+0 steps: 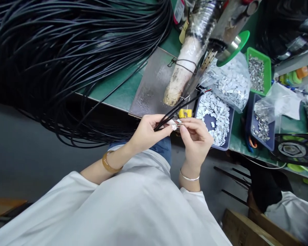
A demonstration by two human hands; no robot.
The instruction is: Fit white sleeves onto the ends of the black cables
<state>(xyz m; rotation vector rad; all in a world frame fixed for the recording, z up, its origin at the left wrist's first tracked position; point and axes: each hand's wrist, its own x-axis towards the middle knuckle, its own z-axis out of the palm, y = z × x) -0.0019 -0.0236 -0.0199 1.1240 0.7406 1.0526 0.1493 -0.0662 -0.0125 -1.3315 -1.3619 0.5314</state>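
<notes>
Green worktop (122,99) heaped with black cables (92,51), metal plate (150,85), grey floor (28,147).

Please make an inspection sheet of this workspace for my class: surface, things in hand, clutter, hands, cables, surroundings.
Surface: green tabletop, with a metal plate on it.
Things in hand: black cable ends; a small piece, too small to identify.
Clutter: blue tray of pale pieces; green tray; yellow block.
Hands: left hand grips the cable ends; right hand pinches the small piece.
Cables: large black bundle, hanging over the edge.
Surroundings: grey floor.
</notes>
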